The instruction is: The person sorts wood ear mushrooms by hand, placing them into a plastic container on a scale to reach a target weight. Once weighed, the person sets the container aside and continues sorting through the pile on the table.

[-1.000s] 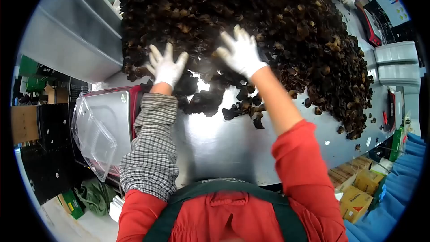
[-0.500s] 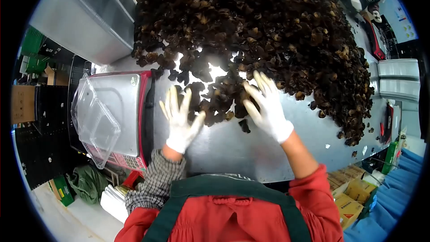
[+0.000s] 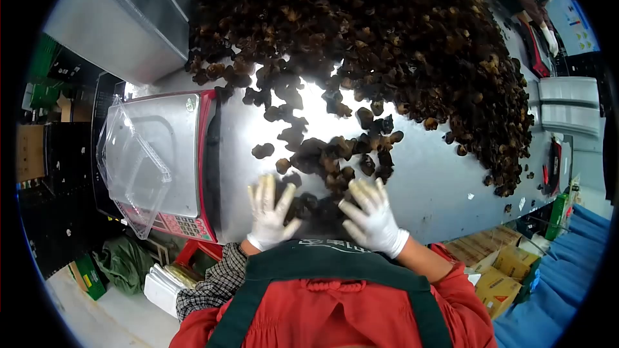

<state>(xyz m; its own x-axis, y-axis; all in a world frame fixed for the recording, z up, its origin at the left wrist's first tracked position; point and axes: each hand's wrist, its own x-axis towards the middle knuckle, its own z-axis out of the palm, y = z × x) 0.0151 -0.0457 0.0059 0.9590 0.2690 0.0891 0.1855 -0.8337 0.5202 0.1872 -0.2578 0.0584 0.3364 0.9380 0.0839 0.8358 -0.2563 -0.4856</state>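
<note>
White-gloved left hand (image 3: 267, 214), right hand (image 3: 375, 218) drew dark-brown ruffled fungus pieces (image 3: 316, 160) toward near edge of grey-metal tabletop (image 3: 429, 196); grips spread; likely gathering, next needs cupping.

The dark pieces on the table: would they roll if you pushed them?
The dark pieces would probably slide rather than roll, since they look curled and uneven. They may slip easily over the table, whose bare top looks smooth and shiny. Each is likely light, looking small beside the right hand.
</note>
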